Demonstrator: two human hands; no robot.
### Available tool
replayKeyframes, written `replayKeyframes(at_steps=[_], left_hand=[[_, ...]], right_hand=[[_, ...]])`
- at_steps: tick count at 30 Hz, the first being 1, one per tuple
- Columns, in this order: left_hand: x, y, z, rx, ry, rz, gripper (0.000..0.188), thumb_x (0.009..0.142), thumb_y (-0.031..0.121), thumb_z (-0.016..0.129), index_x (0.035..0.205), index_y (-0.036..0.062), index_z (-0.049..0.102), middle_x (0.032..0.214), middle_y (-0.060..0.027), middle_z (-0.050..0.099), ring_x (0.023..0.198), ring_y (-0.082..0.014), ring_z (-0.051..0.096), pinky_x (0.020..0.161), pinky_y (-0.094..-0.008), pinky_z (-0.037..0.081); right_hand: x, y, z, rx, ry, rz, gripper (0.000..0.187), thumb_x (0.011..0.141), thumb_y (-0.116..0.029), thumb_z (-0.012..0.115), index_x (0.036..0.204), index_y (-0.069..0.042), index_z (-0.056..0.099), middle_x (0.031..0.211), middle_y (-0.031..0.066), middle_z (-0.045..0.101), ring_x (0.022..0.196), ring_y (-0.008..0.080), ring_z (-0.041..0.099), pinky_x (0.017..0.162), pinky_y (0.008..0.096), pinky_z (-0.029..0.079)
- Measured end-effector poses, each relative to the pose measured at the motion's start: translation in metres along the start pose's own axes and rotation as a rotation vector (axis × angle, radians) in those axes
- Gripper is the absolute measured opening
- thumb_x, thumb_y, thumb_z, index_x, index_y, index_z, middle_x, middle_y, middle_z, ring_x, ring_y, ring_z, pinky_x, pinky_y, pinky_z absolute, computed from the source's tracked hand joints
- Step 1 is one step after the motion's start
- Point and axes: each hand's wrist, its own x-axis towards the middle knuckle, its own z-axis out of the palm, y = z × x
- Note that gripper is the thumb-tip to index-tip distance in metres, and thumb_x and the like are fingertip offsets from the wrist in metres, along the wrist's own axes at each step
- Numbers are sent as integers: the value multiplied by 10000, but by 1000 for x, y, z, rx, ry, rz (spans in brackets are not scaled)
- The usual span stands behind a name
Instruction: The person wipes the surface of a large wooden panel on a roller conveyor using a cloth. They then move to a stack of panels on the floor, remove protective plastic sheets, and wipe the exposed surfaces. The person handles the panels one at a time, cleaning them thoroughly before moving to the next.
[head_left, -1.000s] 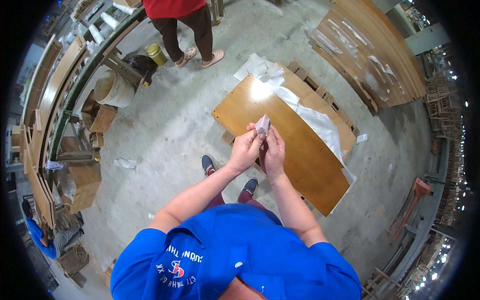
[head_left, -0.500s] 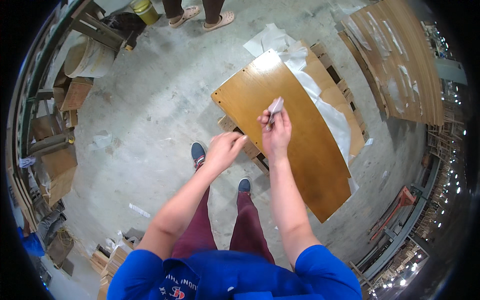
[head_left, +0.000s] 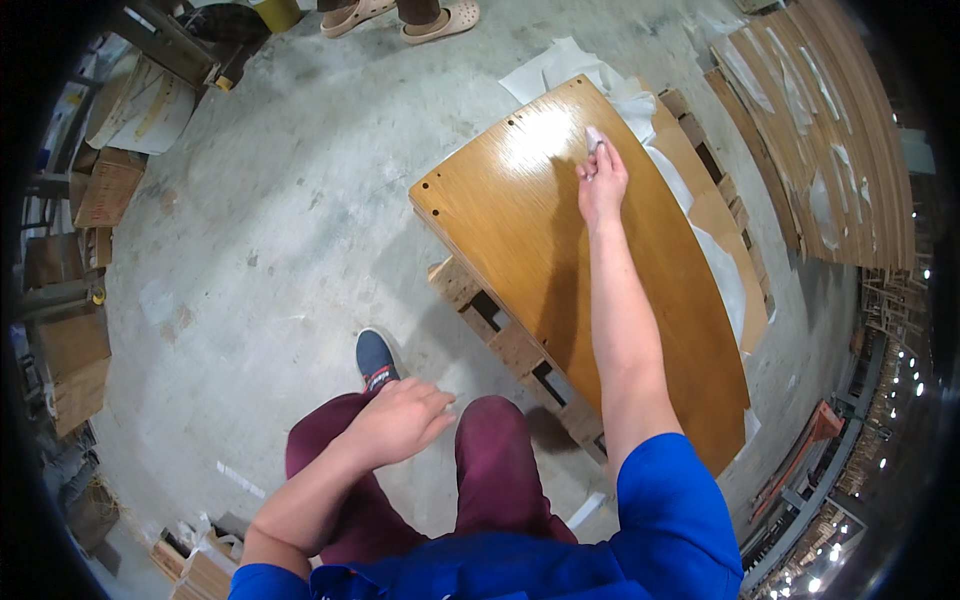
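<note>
Right hand (head_left: 602,185) stretched out over the varnished wood panel (head_left: 590,270), fingers pinched shut on a small pale wad (head_left: 594,140), probably a folded cloth or sanding pad; too small to tell which. Wad pressed at the panel's far end, right by the bright glare patch, near the far right edge. Looks light and soft, compressible, needs only a fingertip pinch; likely to slip out of a loose hold on that glossy face.

Left hand (head_left: 400,420) off the panel, near side, hanging over the maroon trouser knees, fingers loosely curled, holding nothing, touching nothing visible.

Panel: long, gently curved sides, glossy amber finish, drill holes at its near-left corner. Judged stiff and fairly heavy, slick on top, finish easy to scratch. Best taken by the long edges with both hands, not by the face.

Under the panel: wooden pallet (head_left: 510,345), slats showing along the panel's near-left edge. White sheet (head_left: 560,70) sticking out beyond the panel's far end and along its right side, over a second brown board (head_left: 720,215). Blue shoe (head_left: 376,358) on the concrete floor (head_left: 290,230), just near-left of the pallet.

Well beyond the panel's far end: another person's feet in pale clogs (head_left: 400,15). Right of the panel: stack of similar curved boards (head_left: 820,130). Far left of the panel: cardboard boxes (head_left: 105,185) along the wall.
</note>
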Motion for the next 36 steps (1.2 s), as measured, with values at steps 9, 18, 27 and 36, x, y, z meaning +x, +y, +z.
replayKeyframes(at_steps=[9,18,27,36], left_hand=[[-45,2,-12,104,91,70,346,829,275,602,1066,24,571,948,-92,600,892,-250,554,802,-354,433],[-42,15,-4,194,27,-32,419,801,284,634,1121,28,545,990,-85,603,919,-255,545,813,-353,437],[-30,15,1,221,-2,-1,402,786,270,652,1096,34,553,1006,-82,601,938,-250,545,825,-347,435],[-30,17,0,220,-35,58,390,794,275,646,1086,34,555,989,-78,598,941,-247,547,837,-341,436]], right_hand=[[125,12,2,-788,169,-664,277,871,-230,546,1033,-25,638,850,90,657,713,175,607,661,293,471],[149,25,4,-978,213,-735,245,853,-210,541,972,-28,653,916,163,657,881,286,629,782,357,472],[150,24,3,-1060,204,-831,218,851,-188,533,911,-13,649,866,181,646,836,334,614,753,396,468],[146,22,2,-1181,205,-855,192,858,-192,533,893,-39,644,847,167,634,826,335,596,741,413,455]])
